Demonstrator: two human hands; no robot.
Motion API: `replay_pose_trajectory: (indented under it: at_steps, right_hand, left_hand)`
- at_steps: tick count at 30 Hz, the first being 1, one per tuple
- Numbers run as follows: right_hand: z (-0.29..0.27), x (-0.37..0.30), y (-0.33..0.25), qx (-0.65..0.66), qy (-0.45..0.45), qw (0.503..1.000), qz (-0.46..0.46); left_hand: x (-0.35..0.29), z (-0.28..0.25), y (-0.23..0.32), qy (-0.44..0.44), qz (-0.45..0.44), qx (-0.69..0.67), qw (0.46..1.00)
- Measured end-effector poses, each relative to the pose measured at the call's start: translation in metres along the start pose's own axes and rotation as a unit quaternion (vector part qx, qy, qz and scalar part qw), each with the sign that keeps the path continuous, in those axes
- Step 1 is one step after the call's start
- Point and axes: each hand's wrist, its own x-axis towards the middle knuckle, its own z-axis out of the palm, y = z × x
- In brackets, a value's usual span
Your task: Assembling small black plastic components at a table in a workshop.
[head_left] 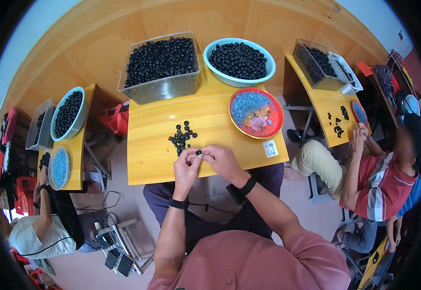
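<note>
My left hand (186, 165) pinches a small round black plastic part (199, 152) between thumb and fingertips, above the near edge of the yellow table. Close against it on the right is my right hand (222, 158), its fingers closed in a pinch; whatever they hold is too small or hidden to make out. A loose cluster of black parts (178, 139) lies on the tabletop just beyond my left hand. Farther off to the right sits a red round tray (274, 126) with a flower print, holding a heap of small translucent blue pieces (249, 107).
At the table's (147, 164) back stand a clear plastic bin (160, 89) and a light-blue basin (239, 81), both full of black parts. A white label (270, 148) is at the right corner. People work at side tables left and right (382, 186).
</note>
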Motion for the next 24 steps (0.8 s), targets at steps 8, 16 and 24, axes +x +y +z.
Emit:
replay_pose_trajectory:
  at_steps: [8,16,24]
  right_hand:
    - [-0.006,0.001,-0.001,-0.053,-0.016,0.996,-0.065]
    - [0.005,-0.006,-0.003,0.032,-0.041,0.995,0.081]
    - [0.006,-0.012,0.005,-0.041,0.003,0.999,-0.007]
  left_hand:
    - [0.0,0.002,0.014,0.003,-0.033,0.042,0.999]
    - [0.005,-0.001,0.006,-0.009,-0.031,0.02,0.999]
    - [0.001,0.0,0.0,0.024,-0.037,0.007,0.999]
